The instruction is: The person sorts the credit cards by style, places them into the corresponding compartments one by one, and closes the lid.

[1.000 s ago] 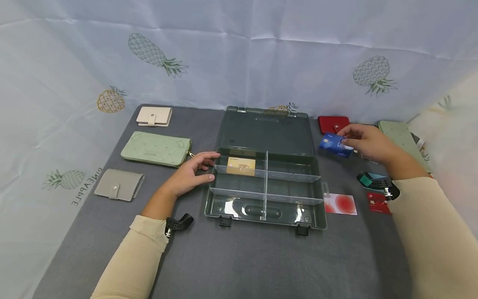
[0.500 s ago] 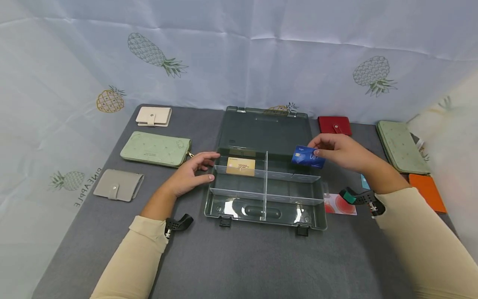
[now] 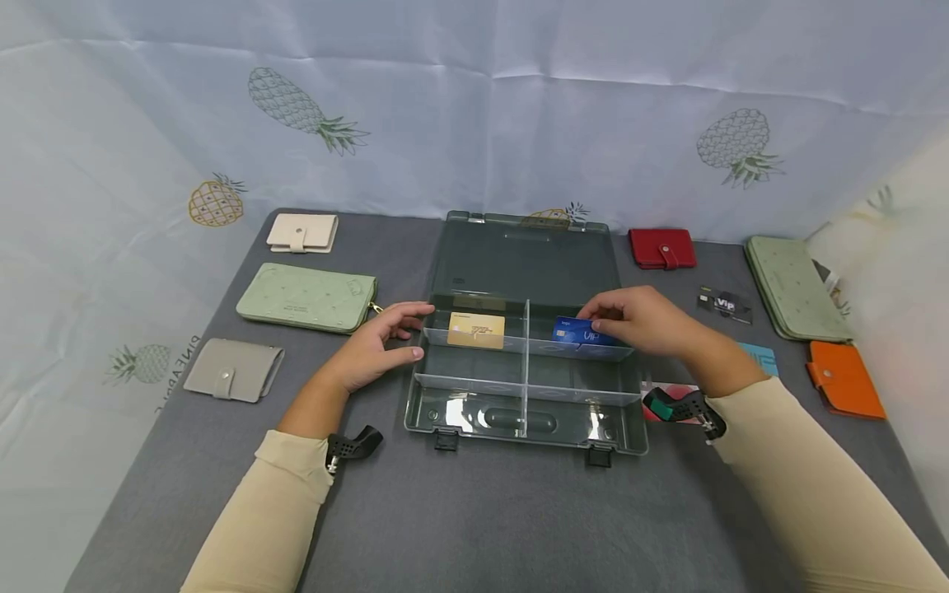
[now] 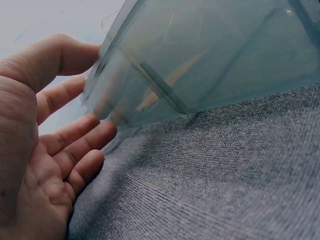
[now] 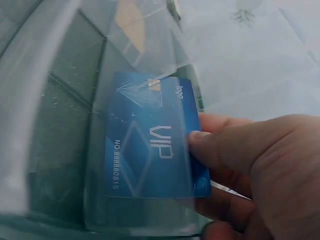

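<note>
Fingers [image 5: 220, 150] of R hand [image 3: 648, 319] pinch blue VIP card [image 5: 150, 170] by 1 edge, L hand [image 3: 371, 350] relaxed, so imo a tilt cld snag it on the clear divider [image 3: 614, 352].

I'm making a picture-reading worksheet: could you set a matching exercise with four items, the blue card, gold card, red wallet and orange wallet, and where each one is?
Things
1. blue card
2. gold card
3. red wallet
4. orange wallet

Places
A. on the table, just right of the box's open lid
B. in the back left compartment of the box
C. near the table's right edge, in front of a green wallet
D. pinched by the right hand, at the back right compartment

Pairs: 1-D, 2-B, 3-A, 4-C
</note>
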Demonstrator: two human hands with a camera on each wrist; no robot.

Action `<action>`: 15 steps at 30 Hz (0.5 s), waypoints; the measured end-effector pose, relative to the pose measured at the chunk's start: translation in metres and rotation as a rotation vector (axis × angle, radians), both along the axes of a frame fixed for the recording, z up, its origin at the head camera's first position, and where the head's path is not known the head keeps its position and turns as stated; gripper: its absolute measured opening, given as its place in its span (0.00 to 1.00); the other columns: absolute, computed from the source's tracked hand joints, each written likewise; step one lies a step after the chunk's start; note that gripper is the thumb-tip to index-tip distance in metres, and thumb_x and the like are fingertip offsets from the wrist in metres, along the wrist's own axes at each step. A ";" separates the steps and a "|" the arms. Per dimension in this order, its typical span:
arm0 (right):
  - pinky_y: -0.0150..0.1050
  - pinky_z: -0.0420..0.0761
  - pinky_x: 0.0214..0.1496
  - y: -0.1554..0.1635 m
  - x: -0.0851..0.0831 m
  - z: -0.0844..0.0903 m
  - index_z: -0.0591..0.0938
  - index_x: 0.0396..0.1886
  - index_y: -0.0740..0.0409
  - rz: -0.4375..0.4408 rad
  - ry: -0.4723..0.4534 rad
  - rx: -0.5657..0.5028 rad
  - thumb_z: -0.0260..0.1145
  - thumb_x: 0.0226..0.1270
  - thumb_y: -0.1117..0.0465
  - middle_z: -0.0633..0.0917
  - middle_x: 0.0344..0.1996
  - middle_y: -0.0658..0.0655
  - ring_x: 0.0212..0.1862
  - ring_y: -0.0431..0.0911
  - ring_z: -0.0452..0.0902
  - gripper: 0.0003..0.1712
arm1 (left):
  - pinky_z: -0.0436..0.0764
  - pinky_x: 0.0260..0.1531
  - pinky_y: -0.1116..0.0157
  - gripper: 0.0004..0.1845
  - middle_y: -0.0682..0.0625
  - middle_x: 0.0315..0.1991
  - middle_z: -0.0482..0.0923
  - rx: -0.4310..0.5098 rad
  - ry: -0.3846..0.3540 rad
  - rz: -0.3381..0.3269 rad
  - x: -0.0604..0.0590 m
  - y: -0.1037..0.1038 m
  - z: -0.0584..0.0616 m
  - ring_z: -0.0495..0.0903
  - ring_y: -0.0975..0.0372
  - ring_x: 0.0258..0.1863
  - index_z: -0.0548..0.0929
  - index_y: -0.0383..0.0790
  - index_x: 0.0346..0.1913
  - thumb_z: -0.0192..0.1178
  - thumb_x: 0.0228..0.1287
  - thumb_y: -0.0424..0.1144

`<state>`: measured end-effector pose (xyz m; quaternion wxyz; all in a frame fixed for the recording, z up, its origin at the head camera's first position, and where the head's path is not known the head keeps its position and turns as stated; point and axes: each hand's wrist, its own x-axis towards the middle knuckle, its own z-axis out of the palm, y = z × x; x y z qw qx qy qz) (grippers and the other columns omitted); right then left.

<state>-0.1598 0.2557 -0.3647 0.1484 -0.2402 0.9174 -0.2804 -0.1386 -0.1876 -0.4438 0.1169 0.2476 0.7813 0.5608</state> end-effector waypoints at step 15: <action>0.55 0.84 0.51 -0.002 0.011 -0.007 0.89 0.59 0.59 -0.072 0.056 0.025 0.71 0.75 0.65 0.91 0.51 0.58 0.51 0.53 0.87 0.15 | 0.71 0.64 0.50 0.34 0.38 0.71 0.74 -0.002 -0.004 0.010 0.001 0.000 -0.001 0.74 0.48 0.65 0.73 0.38 0.77 0.68 0.68 0.29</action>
